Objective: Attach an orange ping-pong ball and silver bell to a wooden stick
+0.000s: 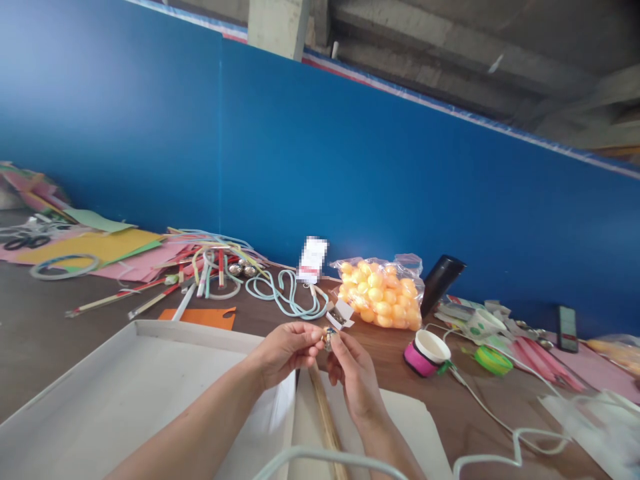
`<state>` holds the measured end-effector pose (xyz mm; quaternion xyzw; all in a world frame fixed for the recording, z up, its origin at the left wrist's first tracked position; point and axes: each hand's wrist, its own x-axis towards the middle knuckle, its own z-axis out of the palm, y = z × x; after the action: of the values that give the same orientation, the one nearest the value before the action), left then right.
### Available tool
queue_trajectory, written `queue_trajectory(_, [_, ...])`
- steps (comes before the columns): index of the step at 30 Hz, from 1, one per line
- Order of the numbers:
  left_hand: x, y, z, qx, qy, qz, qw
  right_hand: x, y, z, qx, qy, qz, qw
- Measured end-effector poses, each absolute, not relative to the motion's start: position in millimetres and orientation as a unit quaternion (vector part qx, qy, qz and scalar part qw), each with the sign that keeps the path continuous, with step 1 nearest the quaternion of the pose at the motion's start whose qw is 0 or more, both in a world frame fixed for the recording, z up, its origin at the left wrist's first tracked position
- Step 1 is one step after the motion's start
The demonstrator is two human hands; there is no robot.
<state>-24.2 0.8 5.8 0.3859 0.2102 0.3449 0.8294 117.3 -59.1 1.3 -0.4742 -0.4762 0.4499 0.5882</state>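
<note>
My left hand (293, 350) and my right hand (354, 370) meet above the table, fingertips pinched. Held between them is a small shiny silver bell (328, 338) with a golden bit at its left side; its finer details are too small to make out. Just beyond the fingers lies a small open white box (341, 313) with tiny dark metallic pieces inside. Below my hands a wooden stick (325, 413) runs toward me over white card (410, 417). A large white box lid (80, 400) lies under my left forearm.
A bag of orange balls (381, 293) sits behind, near a black cylinder (443, 283) and a pink-banded cup (427, 353). Pale blue tubing (287, 293), more silver bells (243, 268), coloured paper (95, 247) and scissors (27, 241) spread leftward. A phone (567, 328) leans at right.
</note>
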Motion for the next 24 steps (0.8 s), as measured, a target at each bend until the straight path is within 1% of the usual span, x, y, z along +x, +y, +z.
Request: queue_trajectory(24, [-24.1, -1.2, 5.5, 0.436, 0.215, 0.369, 0.792, 117.3, -59.9, 2.1, -0.469, -0.479, 0.453, 0.587])
